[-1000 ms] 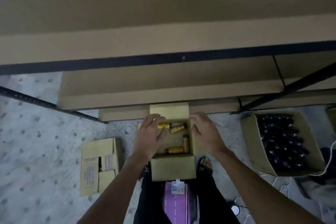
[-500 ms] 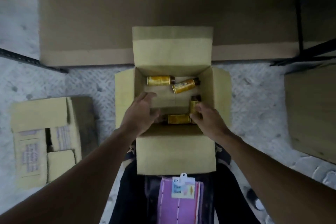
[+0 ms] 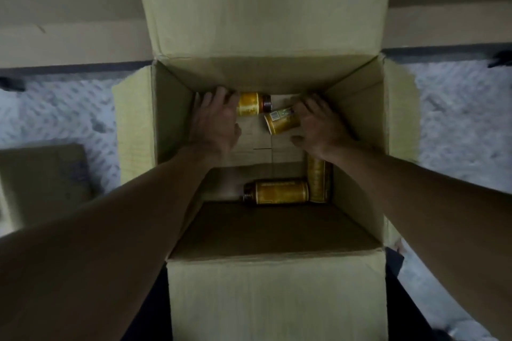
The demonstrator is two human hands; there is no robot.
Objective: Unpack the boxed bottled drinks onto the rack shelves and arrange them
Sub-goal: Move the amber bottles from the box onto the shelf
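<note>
An open cardboard box (image 3: 277, 257) stands on the floor below me, its flaps folded outward. Several yellow-labelled bottles with dark caps lie on its bottom. My left hand (image 3: 214, 119) reaches deep inside and closes over the base of the far-left bottle (image 3: 250, 104). My right hand (image 3: 321, 122) closes over the cap end of a tilted bottle (image 3: 281, 122) beside it. Two more bottles lie nearer to me: one sideways (image 3: 279, 191), one along the right wall (image 3: 318, 180), partly under my right wrist.
The rack's lowest cardboard-covered shelf (image 3: 69, 44) runs behind the box, its far flap (image 3: 263, 8) leaning against it. Another cardboard box (image 3: 41, 174) sits on the patterned floor (image 3: 457, 119) at the left.
My head has dropped much closer to the box. Both hands moved from the near bottles to the far end and now lie on the two far bottles.
</note>
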